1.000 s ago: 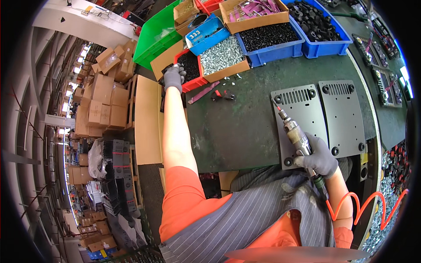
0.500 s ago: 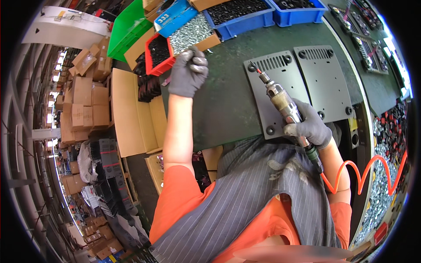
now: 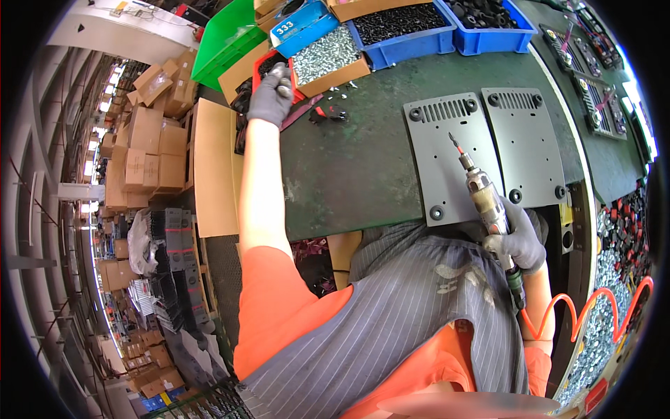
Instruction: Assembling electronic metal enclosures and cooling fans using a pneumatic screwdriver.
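My left hand (image 3: 271, 96), in a grey glove, reaches to the red bin (image 3: 299, 92) of small black parts. Its fingers are curled; whatever they hold, if anything, is hidden. My right hand (image 3: 518, 239), gloved too, is wrapped round a pneumatic screwdriver (image 3: 484, 197) with an orange coiled hose (image 3: 574, 321). The bit points up and away over a grey metal plate (image 3: 447, 192), apparently without touching it. Slots and black round feet show on this plate. A second, similar plate (image 3: 530, 150) lies close on its right.
Beside the red bin stands a cardboard box of silver screws (image 3: 324, 56). Blue bins (image 3: 412, 50) of black parts line the far edge. A green crate (image 3: 227, 45) stands at far left. Black and red bits (image 3: 333, 113) lie on the dark green table (image 3: 349, 181); stacked cartons (image 3: 143, 136) are farther left.
My left hand has moved left, farther over the red bin, uncovering loose bits on the table. The screwdriver has drawn back toward me and right, away from the plate's far left foot.
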Action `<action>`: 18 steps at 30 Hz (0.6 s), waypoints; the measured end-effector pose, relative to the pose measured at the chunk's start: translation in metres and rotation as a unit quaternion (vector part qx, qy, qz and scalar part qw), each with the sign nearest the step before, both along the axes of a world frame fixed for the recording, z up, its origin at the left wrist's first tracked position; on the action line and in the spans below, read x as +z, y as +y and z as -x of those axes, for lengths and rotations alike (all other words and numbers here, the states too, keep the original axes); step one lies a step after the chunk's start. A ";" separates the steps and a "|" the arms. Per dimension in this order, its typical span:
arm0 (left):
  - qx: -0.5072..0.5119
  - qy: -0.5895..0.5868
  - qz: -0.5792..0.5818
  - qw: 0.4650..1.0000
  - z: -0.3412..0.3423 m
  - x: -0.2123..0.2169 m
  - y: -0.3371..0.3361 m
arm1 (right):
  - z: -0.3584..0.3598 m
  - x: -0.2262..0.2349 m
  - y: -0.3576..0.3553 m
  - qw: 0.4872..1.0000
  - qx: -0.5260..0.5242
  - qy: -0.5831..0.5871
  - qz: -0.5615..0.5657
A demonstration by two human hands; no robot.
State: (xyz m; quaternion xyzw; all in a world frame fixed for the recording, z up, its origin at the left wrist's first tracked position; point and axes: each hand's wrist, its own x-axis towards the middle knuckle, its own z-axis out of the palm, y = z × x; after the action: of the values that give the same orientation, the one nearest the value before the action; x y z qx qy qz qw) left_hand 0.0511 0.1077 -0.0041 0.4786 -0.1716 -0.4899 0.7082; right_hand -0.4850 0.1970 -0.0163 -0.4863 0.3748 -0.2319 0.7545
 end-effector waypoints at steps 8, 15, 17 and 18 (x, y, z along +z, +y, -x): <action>0.062 -0.049 -0.076 0.994 -0.030 0.000 -0.006 | -0.001 -0.006 0.005 0.999 0.045 0.022 -0.016; -0.322 0.226 0.025 0.919 0.161 -0.017 0.045 | 0.022 0.002 0.016 0.996 0.046 0.073 0.024; -0.366 0.213 -0.002 0.906 0.215 -0.020 0.067 | 0.032 0.007 0.024 0.996 0.041 0.069 0.027; -0.384 0.181 -0.014 0.905 0.236 -0.020 0.075 | 0.037 0.010 0.028 0.995 0.040 0.077 0.042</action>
State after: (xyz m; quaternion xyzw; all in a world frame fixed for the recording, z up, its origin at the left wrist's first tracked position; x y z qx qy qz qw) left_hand -0.1852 0.1828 -0.0237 0.2886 -0.2047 -0.8045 0.4771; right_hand -0.5225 0.2246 -0.0060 -0.5483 0.4023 -0.1787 0.7110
